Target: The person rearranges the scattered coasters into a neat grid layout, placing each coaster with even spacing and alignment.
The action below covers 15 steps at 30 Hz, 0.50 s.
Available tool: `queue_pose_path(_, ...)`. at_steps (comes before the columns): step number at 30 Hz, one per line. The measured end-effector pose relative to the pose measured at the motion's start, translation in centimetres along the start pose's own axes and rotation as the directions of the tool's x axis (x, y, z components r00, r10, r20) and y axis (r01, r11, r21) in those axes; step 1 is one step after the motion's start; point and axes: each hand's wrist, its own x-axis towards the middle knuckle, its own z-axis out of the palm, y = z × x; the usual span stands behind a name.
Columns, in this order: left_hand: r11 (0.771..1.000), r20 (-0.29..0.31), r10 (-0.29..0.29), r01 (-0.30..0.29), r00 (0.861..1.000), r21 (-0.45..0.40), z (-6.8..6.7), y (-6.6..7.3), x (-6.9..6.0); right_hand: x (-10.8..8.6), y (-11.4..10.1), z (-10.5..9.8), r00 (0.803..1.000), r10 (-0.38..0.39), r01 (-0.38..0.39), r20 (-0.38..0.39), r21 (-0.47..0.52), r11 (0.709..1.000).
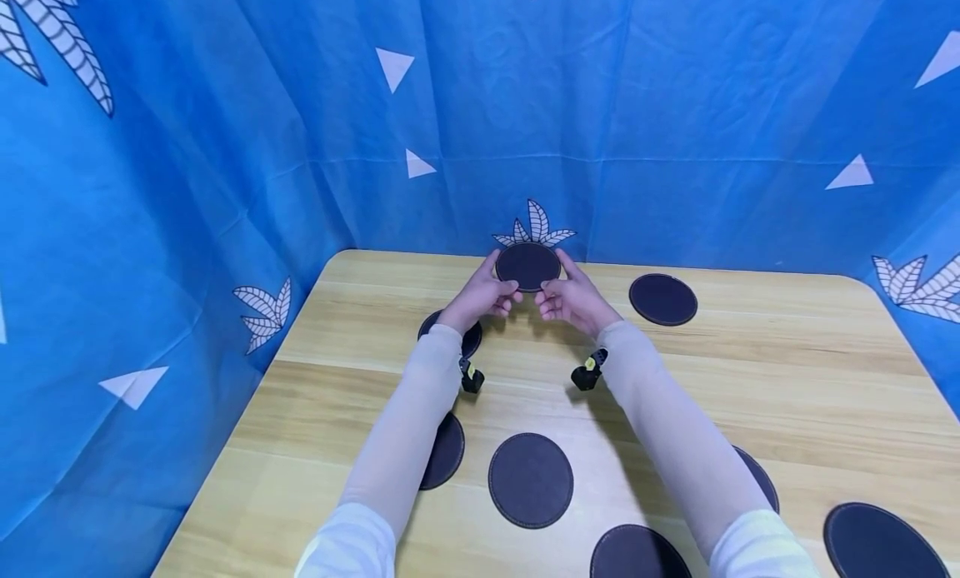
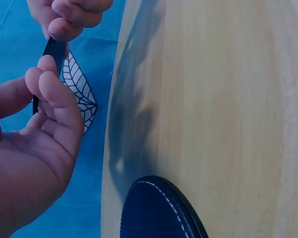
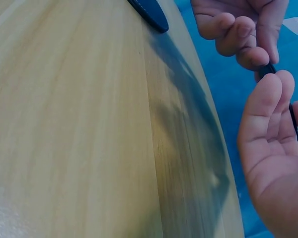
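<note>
Both hands hold a round dark coaster [image 1: 528, 266] with a stitched rim, raised over the table's far edge. My left hand [image 1: 483, 297] pinches its left side, the thumb on the near face. From the opposite side my right hand [image 1: 573, 299] grips it the same way. Seen from the left wrist, the coaster [image 2: 54, 48] is nearly edge-on between the hands. In the right wrist view, the fingers hide most of it. Another dark coaster [image 1: 472, 340] lies beneath my left wrist, partly covered; its white stitching shows in the left wrist view.
More round dark coasters lie spread on the wooden table [image 1: 750, 353]: one [image 1: 663, 299] at the back right, one [image 1: 530, 480] in the near middle, and several others nearer the front. Some are partly behind my forearms. A blue patterned cloth [image 1: 487, 103] hangs behind and at the sides.
</note>
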Motion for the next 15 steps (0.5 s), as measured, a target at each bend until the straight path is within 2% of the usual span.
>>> queue_pose_path(6, 0.999, 0.021, 0.033, -0.034, 0.999, 0.011, -0.1, 0.1, -0.6, -0.5, 0.0, -0.2, 0.999, -0.02, 0.02, 0.03, 0.009, 1.0)
queue_pose_path(15, 0.999, 0.067, 0.034, -0.035, 0.997, 0.021, -0.3, 0.1, -1.0, -1.2, 0.1, -0.5, 0.997, -0.049, 0.048, 0.067, 0.008, 0.999)
